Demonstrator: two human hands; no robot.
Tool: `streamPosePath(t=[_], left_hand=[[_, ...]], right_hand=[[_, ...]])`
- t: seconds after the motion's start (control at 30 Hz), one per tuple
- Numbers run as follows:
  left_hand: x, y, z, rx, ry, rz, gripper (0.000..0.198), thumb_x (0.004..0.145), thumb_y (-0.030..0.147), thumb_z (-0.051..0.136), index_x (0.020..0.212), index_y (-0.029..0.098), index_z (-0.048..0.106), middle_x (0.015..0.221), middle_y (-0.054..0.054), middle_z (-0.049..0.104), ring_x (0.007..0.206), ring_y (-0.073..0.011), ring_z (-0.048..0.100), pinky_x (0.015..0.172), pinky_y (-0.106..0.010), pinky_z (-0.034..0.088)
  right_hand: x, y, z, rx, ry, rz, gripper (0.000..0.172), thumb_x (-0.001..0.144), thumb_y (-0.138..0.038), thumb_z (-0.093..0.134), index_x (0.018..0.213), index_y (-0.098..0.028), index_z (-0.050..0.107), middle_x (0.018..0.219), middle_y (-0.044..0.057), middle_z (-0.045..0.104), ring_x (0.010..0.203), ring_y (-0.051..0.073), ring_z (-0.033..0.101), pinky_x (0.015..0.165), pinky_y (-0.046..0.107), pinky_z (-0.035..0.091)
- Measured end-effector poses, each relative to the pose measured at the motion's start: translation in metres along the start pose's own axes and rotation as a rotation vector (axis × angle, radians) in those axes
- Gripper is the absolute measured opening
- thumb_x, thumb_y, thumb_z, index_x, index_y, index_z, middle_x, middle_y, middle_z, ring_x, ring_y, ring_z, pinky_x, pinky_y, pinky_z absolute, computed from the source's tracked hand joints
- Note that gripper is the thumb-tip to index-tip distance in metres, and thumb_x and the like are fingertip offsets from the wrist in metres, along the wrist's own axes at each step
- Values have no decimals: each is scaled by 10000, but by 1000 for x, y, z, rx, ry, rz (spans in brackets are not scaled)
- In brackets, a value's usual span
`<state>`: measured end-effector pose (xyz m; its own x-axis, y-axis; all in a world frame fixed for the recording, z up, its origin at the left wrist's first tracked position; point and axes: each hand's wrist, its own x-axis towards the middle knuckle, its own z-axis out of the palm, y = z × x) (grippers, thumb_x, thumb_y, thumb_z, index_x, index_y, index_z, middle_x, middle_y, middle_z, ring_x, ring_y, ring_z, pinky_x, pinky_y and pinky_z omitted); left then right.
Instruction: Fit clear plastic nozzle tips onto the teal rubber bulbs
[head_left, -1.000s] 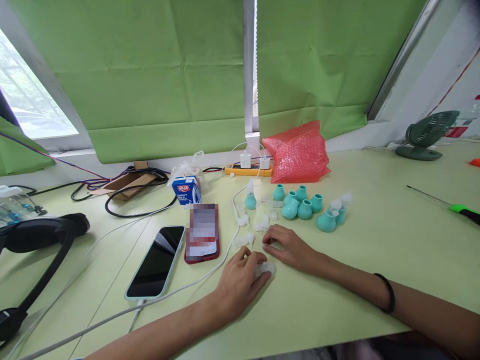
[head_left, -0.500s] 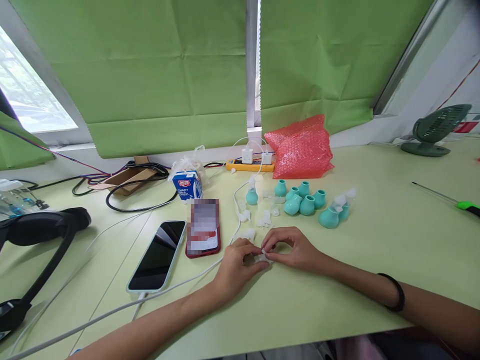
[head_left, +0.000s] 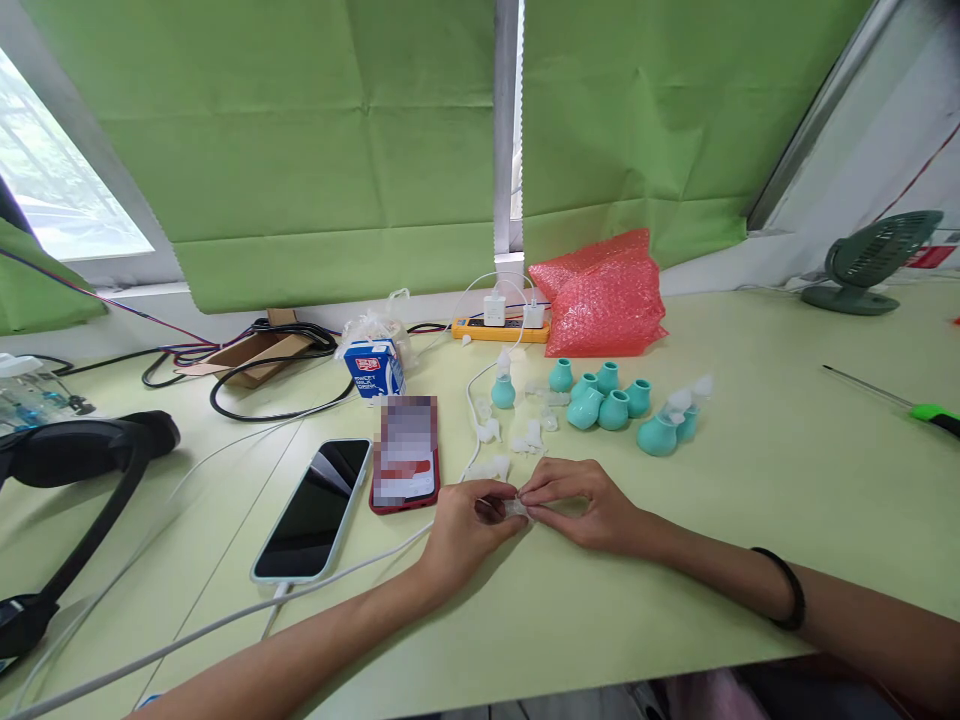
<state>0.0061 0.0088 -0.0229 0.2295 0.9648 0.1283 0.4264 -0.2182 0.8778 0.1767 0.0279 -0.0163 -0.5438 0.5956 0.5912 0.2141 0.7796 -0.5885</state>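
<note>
Between my two hands is a small translucent whitish piece [head_left: 514, 508], partly hidden by fingers. My left hand [head_left: 466, 525] pinches it from the left. My right hand [head_left: 581, 505] has its fingertips closed on the piece's right end. Just beyond lie several loose translucent pieces [head_left: 529, 437], one of them [head_left: 491, 468] close to my left fingers. A teal rubber bulb [head_left: 503, 392] stands upright with a clear tip in its neck. To its right is a cluster of teal bulbs [head_left: 600, 395]. Further right, two teal bulbs [head_left: 658, 434] lie with whitish tips.
Two phones [head_left: 313, 510] [head_left: 405, 455] lie on the left, with a white cable [head_left: 352, 570] crossing beside my left arm. Behind are a milk carton [head_left: 375, 368], a yellow power strip [head_left: 469, 328] and a red bubble-wrap bag [head_left: 604, 300]. A screwdriver [head_left: 919, 410] and fan [head_left: 874, 260] are at right.
Both hands have shifted slightly left with the translucent piece. My left fingers are curled more around it, and the right fingertips remain pinched at its end.
</note>
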Motion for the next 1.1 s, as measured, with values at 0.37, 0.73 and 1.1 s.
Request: streamPosePath(t=[0.37, 0.73, 1.1], left_hand=[[-1, 2, 2, -76, 2, 48, 148, 636, 161, 588, 778, 149, 549, 732, -17, 600, 599, -106, 554, 553, -215, 501], [0, 3, 1, -2, -23, 61, 86, 681, 176, 561, 754, 137, 583, 699, -23, 602, 585, -110, 540, 549, -207, 484], [0, 2, 1, 44, -22, 94, 107, 683, 199, 564, 751, 129, 607, 666, -27, 615, 565, -113, 556, 540, -205, 497]], right_hand=[[-3, 6, 1, 0, 24, 111, 123, 702, -206, 602, 809, -201, 661, 724, 31, 616, 614, 116, 576, 559, 229, 473], [-2, 8, -1, -69, 22, -28, 126, 709, -142, 566, 801, -199, 629, 677, 22, 641, 624, 134, 557, 578, 262, 472], [-1, 7, 1, -108, 41, -115, 141, 703, -119, 567, 826, -175, 610, 668, 36, 636, 610, 135, 561, 580, 275, 463]])
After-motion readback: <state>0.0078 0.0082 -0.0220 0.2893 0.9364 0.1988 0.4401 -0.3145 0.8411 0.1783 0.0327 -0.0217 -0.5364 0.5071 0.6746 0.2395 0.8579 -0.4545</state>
